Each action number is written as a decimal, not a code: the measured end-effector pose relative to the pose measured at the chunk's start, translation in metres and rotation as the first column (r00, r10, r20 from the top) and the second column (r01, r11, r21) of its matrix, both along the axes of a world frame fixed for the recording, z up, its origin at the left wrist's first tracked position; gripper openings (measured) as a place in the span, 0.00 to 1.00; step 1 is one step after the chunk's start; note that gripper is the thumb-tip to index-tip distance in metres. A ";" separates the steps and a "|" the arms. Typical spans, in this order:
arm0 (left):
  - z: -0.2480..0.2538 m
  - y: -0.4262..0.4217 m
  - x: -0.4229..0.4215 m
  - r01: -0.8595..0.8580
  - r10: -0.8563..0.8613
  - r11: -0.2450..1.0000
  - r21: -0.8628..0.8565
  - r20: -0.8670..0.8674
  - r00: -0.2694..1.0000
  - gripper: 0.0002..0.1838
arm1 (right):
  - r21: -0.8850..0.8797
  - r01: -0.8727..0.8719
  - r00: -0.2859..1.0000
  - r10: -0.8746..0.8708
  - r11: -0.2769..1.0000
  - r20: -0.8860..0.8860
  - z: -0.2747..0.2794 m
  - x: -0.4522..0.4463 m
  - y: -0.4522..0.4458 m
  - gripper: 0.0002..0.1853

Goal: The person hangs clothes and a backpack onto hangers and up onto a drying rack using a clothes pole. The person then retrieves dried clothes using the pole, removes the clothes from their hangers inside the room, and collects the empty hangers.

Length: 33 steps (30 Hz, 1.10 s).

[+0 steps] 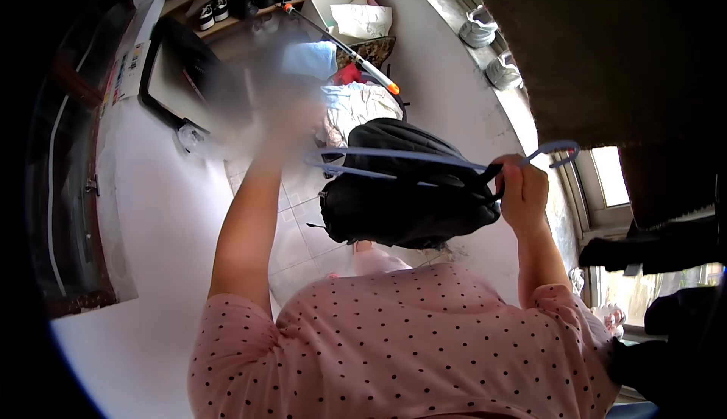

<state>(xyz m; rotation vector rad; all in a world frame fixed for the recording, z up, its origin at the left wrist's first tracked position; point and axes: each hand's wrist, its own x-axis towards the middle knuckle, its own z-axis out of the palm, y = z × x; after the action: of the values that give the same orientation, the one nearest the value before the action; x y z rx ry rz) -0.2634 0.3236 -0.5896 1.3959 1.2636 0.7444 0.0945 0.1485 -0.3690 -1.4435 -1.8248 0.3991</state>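
Note:
My right hand (524, 192) is closed round a blue-grey clothes hanger (409, 155) and a black strap near the hanger's neck. The hanger's hook sticks out to the right, past my fingers. Its long bars stretch leftward across a black bag (409, 203), which hangs at chest height in front of me. Raised to the left of the bag, my left hand (297, 112) is smeared, so its fingers cannot be made out. Whether it holds anything is hidden by the blur.
A pole (344, 49) with orange ends slants beyond the bag, near light-coloured cloth (363, 105). A white box (344, 6) stands behind, beside a shoe rack (227, 21). Grey shoes (478, 28) sit on the right ledge. Dark cloth (591, 63) hangs close at upper right.

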 end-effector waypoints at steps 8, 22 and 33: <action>-0.110 0.154 0.156 0.136 0.324 0.866 -0.481 0.748 0.579 0.12 | -0.091 -0.110 0.993 0.114 0.990 0.037 -0.034 0.029 0.050 0.09; -0.140 0.223 0.196 -0.577 0.755 0.653 -0.490 0.366 0.543 0.30 | -0.160 0.131 0.990 -0.138 0.978 -0.038 -0.063 0.067 0.073 0.17; -0.063 0.032 0.091 -0.440 0.602 0.798 -0.411 0.566 0.563 0.10 | -0.038 0.109 0.993 -0.111 0.993 -0.029 -0.049 0.051 0.077 0.13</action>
<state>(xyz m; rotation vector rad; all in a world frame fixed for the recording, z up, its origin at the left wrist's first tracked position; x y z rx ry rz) -0.1728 0.3558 -0.6525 0.4210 1.1040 1.3344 0.1450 0.2256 -0.4181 -1.5463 -1.7123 0.3992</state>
